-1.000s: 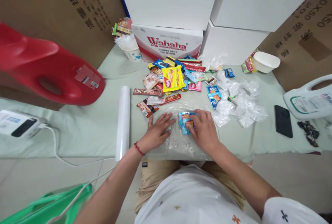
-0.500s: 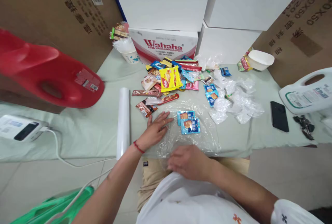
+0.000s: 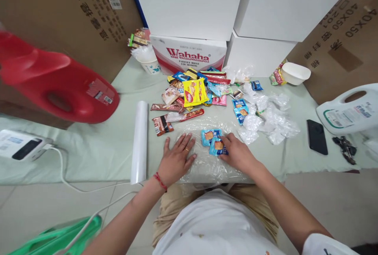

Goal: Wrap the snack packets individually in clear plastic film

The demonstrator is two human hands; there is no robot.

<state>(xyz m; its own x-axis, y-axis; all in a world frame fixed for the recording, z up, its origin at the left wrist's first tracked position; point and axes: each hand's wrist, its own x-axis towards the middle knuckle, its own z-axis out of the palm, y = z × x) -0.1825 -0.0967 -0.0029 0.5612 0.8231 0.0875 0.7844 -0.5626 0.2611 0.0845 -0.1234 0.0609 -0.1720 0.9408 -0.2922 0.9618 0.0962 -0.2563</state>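
Observation:
A sheet of clear plastic film (image 3: 203, 164) lies spread at the table's front edge. Two blue snack packets overlap on it; the rear blue packet (image 3: 206, 136) lies flat. My right hand (image 3: 238, 154) pinches the right end of the front blue packet (image 3: 216, 147), which is tilted. My left hand (image 3: 176, 156) rests flat on the film's left part, fingers spread, holding nothing. Just behind it sits a brown snack packet (image 3: 162, 125). To its left stretches a white roll of film (image 3: 139, 140).
Behind the film is a heap of snacks topped by a yellow packet (image 3: 193, 92). Crumpled plastic wraps (image 3: 276, 119) lie right. A red jug (image 3: 76, 85) stands left; a phone (image 3: 317, 136) and white jug (image 3: 351, 109) are at right. White boxes (image 3: 189, 56) line the back.
My right hand has moved from the table's front edge up to the front blue packet and gripped it, turning it slightly. My left hand has flattened on the film; the brown packet has turned.

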